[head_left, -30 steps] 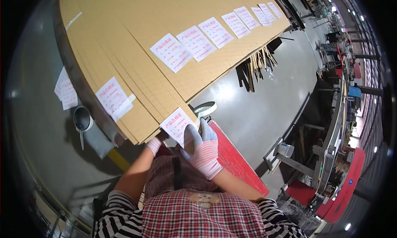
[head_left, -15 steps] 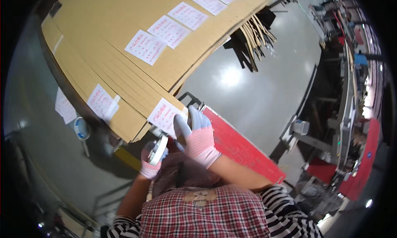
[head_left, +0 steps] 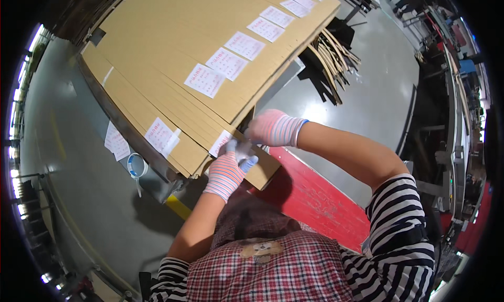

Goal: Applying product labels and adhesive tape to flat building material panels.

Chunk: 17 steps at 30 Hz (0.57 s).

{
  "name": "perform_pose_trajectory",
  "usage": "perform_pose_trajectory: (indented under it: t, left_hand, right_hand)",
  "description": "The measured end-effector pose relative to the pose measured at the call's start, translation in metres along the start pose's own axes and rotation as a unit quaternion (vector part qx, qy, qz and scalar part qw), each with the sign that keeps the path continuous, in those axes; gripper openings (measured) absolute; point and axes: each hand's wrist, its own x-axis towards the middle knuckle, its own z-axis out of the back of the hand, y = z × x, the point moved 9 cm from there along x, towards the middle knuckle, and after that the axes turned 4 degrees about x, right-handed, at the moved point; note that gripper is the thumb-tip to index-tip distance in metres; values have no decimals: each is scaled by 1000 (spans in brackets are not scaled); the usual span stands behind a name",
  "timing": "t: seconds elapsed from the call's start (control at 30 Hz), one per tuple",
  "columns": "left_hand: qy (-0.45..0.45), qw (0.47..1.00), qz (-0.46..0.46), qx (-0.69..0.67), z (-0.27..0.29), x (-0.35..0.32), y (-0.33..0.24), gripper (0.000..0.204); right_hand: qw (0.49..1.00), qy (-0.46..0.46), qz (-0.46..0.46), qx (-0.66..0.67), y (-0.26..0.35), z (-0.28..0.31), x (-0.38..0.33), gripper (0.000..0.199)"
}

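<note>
At the near corner of a stack of cardboard sheets [head_left: 173, 18], my two gloved hands work close together. My left hand [head_left: 227, 170], in a striped pink glove with grey-blue fingertips, curls around a greyish, blurred thing that looks like the roll of tape. My right hand [head_left: 272, 127] is just beyond it to the right, its fingers bent down and closed; what they pinch is hidden. A white paper label with red print [head_left: 220, 143] lies on the cardboard corner, partly behind my left fingers. Below the hands a brown cardboard piece [head_left: 265, 172] juts out over a red panel.
More white labels [head_left: 227, 64] run in a row along the stack's right side. Another label [head_left: 160, 135] lies at its left edge. A white-and-blue bucket [head_left: 137, 165] hangs at the left. The red panel [head_left: 320, 197] stands right of me, and cardboard strips [head_left: 333, 55] stick out beyond.
My right hand has moved up and right, its forearm swinging outward. My left hand has risen to the cardboard corner, and the white tape ring it held no longer shows clearly. The view has shifted.
</note>
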Motion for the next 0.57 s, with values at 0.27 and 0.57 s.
perform_pose_trajectory:
  t: [0.27,0.57]
  left_hand:
    - [-39,987,-99,-122,9,-2,1,60]
    - [-46,956,-68,-282,-7,-28,42,60]
  right_hand:
    - [972,33,-93,211,-57,-65,28,29]
    - [907,-255,-290,167,-114,-41,-13,24]
